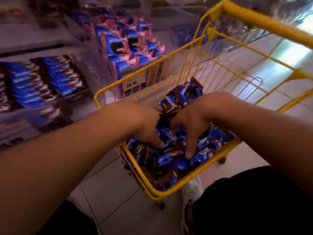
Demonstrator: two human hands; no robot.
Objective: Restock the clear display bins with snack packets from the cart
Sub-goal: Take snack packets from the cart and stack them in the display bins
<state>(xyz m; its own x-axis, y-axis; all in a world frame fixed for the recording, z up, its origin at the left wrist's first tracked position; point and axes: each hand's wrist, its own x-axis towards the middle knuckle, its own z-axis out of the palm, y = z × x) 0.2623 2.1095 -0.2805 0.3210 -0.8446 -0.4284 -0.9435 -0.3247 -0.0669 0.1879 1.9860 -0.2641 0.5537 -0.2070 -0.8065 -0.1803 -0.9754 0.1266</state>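
Note:
A yellow wire cart (pixel 171 189) stands in front of me, heaped with blue and brown snack packets (pixel 169 160). Both my hands are down inside it. My left hand (pixel 147 126) digs into the pile with its thumb pointing down and its fingers hidden behind a bunch of packets (pixel 169 107). Opposite it, my right hand (pixel 191 126) claws into the same bunch with curled fingers and its thumb down. Clear display bins (pixel 94 48) on the left hold packets (pixel 42 82) in rows. The frame is motion-blurred.
Another bin further back holds blue and pink packets (pixel 128 43). The cart's yellow handle (pixel 264 21) crosses the upper right. Pale floor tiles (pixel 118 197) lie under the cart, and a white bag (pixel 191 189) sits by my dark-clothed legs.

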